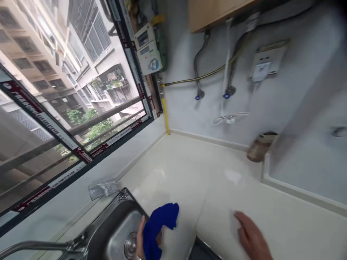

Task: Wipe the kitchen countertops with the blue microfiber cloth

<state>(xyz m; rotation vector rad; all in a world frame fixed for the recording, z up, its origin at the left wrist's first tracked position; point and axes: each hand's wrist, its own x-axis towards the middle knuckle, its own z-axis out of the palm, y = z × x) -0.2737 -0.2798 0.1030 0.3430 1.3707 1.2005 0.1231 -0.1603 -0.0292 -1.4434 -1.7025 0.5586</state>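
Observation:
A deep blue cloth [161,218] is bunched in my left hand [140,240], next to the right rim of the steel sink [111,231]. Part of that hand is hidden behind the cloth. My right hand [252,234], slightly blurred, is over the pale countertop [187,169] with its index finger stretched forward and nothing visible in it. Between the two hands, a dark flat panel with a shiny edge [203,251] is cut off by the bottom of the view.
A faucet [40,246] reaches in at lower left. Crumpled clear plastic [104,188] lies behind the sink, under the window. A brown container [260,146] stands by the wall corner. Hoses, a yellow gas pipe [165,115] and a tied white cord [226,118] run along the wall.

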